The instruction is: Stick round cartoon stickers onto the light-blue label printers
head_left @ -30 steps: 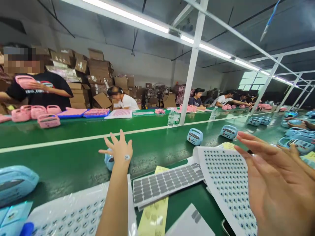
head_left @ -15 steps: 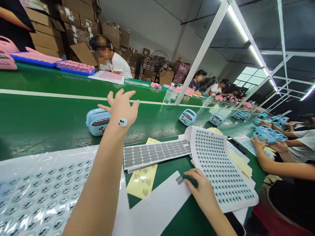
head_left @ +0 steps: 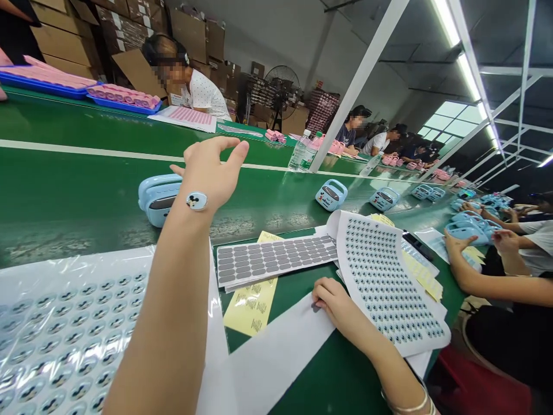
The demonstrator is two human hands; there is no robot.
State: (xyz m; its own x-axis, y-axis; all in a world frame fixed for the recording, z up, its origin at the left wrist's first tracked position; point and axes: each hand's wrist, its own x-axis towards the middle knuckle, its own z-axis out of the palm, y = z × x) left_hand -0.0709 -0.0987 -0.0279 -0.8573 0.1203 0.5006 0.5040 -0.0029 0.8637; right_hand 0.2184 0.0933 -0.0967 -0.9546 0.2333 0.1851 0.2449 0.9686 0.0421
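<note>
My left hand (head_left: pixel 211 170) is raised over the green belt, back toward me, thumb and forefinger drawn together. Its other fingers are mostly hidden, and I cannot make out anything in the pinch. On that wrist sits an oval mouse-head sticker (head_left: pixel 196 200). A light-blue handled case (head_left: pixel 158 199) stands just behind the wrist, partly covered. My right hand (head_left: pixel 330 294) is closed at the upper corner of a white backing sheet (head_left: pixel 276 346), fingertips over grey oval stickers (head_left: pixel 315 308), which they mostly hide. Beyond lies a sheet of grey oval stickers (head_left: pixel 268 262).
Mouse-head sticker sheets lie at left (head_left: pixel 64 328) and right (head_left: pixel 380 276). A yellow label sheet (head_left: pixel 250 305) is between them. More blue cases (head_left: pixel 332 195) stand along the belt, near bottles (head_left: pixel 299 153) and a white post (head_left: pixel 358 86). A co-worker's hands (head_left: pixel 460 239) are at far right.
My left hand's spread fingers have drawn together and the hand has tilted. My right hand's parted thumb and forefinger have closed over the grey stickers. The whole view has shifted slightly.
</note>
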